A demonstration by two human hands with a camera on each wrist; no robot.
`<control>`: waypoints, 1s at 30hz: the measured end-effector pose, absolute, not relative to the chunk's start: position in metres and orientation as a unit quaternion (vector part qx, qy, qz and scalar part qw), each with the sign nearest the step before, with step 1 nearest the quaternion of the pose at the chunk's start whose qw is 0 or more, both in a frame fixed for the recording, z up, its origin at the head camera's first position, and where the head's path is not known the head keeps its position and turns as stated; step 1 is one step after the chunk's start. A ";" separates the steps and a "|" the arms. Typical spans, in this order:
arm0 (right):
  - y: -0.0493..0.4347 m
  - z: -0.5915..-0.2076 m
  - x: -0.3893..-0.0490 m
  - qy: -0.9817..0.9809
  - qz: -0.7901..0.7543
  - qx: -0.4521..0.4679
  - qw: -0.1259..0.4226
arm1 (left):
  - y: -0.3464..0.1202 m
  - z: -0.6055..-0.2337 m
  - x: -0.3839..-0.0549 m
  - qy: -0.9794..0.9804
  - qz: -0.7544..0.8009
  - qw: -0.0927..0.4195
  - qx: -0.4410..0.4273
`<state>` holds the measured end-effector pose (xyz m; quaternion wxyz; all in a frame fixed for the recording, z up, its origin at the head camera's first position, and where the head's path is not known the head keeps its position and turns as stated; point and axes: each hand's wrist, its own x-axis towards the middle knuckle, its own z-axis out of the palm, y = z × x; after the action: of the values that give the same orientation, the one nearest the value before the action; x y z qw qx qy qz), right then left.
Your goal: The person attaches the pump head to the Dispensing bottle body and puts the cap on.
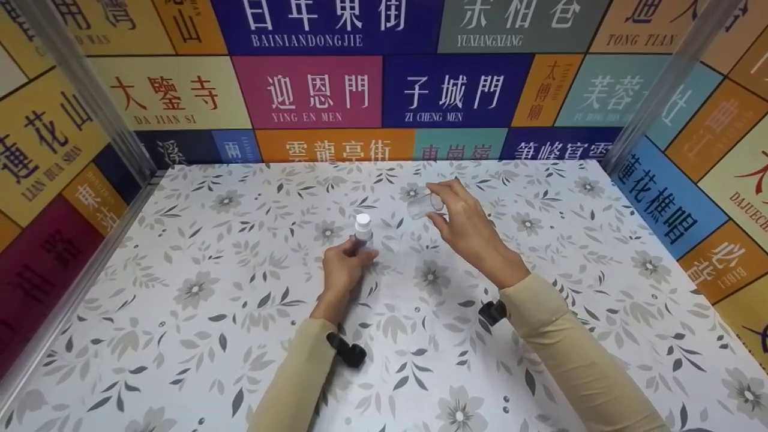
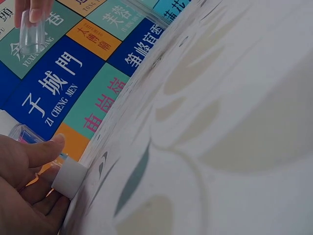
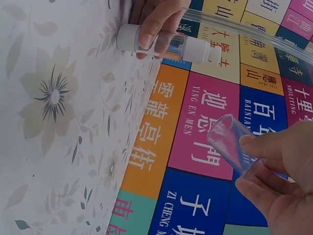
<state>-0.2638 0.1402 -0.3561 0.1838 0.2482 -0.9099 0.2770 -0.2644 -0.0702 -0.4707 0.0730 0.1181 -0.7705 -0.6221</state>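
Note:
My left hand [image 1: 343, 268] grips a small clear pump bottle [image 1: 363, 227] with a white pump top, which stands upright on the table. In the right wrist view a white base [image 3: 127, 37] on the bottle touches the patterned surface, and the fingers cover part of its clear body. Up and to the right, my right hand [image 1: 471, 231] pinches a clear cylindrical cap [image 3: 229, 139] between thumb and fingers. The cap is tilted in the air, apart from the bottle. In the left wrist view, only fingertips of the right hand show above the cap [image 2: 32, 36].
A white cloth with grey flowers and leaves covers the table [image 1: 240, 336]. Behind it and at both sides stand walls of coloured panels [image 1: 306, 90] with Chinese lettering. Clear posts [image 1: 666, 84] rise at the back corners. Black wrist straps [image 1: 348, 350] sit on both sleeves.

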 end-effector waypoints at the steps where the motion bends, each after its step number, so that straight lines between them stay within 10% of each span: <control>1: 0.139 -0.356 -0.264 -0.910 0.277 0.251 0.182 | -0.070 -0.471 -0.264 -0.770 -0.623 0.075 0.118; 30: 0.095 -0.343 -0.275 -0.897 0.252 0.327 0.160 | -0.070 -0.468 -0.263 -0.774 -0.618 0.075 0.116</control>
<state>-0.2752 0.0949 -0.3432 0.1601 0.3271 -0.8966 0.2518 -0.2635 -0.0698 -0.4683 0.0754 0.1156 -0.7740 -0.6180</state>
